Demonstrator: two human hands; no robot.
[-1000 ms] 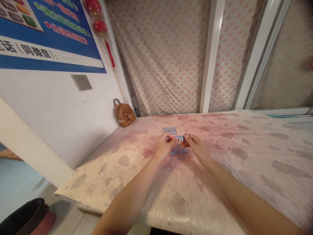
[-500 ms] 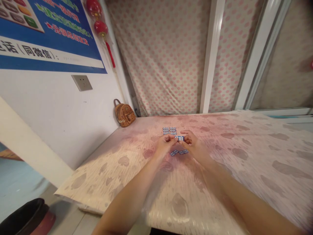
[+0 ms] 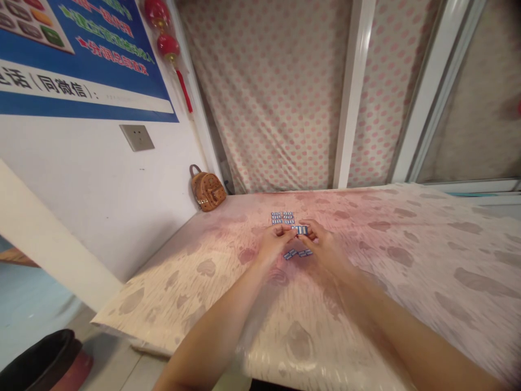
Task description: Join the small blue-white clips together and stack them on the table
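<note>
Over the table, my left hand (image 3: 275, 240) pinches the left end of a small blue-and-white rectangular piece (image 3: 302, 230). The fingers of my right hand (image 3: 319, 239) are closed around its right end. Whether it is one piece or several side by side is too small to tell. Just beyond my hands, small blue-and-white pieces (image 3: 282, 218) lie in two neat groups of short rows. Nearer to me, below my fingers, several similar pieces (image 3: 304, 253) lie loosely on the tablecloth.
A patterned tablecloth (image 3: 407, 282) covers the table. At its back left corner a small brown backpack (image 3: 208, 190) leans by the wall, under a socket (image 3: 137, 138). Behind the table hangs a dotted curtain (image 3: 277, 98). A dark bin (image 3: 44, 361) stands on the floor at lower left.
The piece between my hands has turned slightly and its right end has moved a little to the right. My right fingers have shifted slightly with it. The pieces on the table lie as before.
</note>
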